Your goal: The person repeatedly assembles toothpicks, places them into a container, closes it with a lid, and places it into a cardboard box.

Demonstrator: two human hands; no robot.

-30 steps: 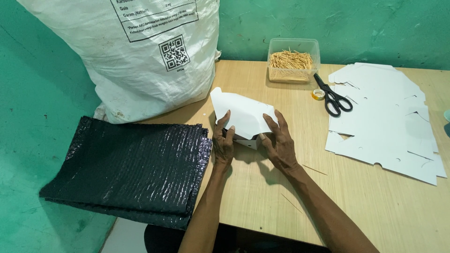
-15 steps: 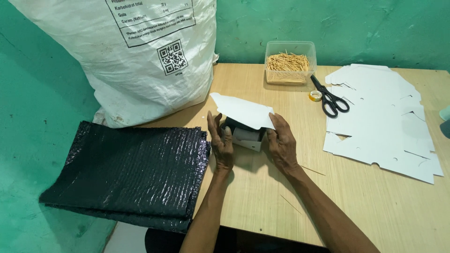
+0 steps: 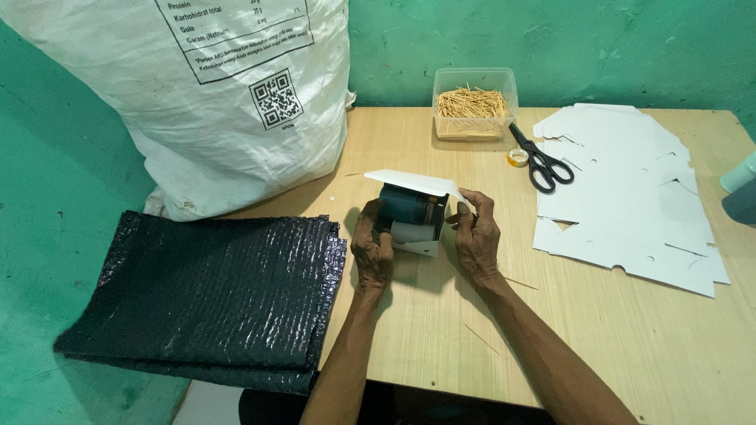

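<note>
Now I am seeing left hand (image 3: 373, 250) and right hand (image 3: 476, 240) both closing grip on small white carton (image 3: 416, 236), dark teal cylinder (image 3: 403, 206) lying inside, flap lifting open. Carton sitting on worktop (image 3: 598, 338), just right of black sheet stack (image 3: 213, 291); scissors (image 3: 542, 164), toothpick tub (image 3: 475, 102), flat white blanks (image 3: 630, 205) farther right of carton.

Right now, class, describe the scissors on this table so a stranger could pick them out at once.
Start at the wooden table and find the clear tub of toothpicks against the green wall. Just to its right, on the edge of the white card stack, lie the scissors: black-handled, closed, beside a small roll of tape.
</note>
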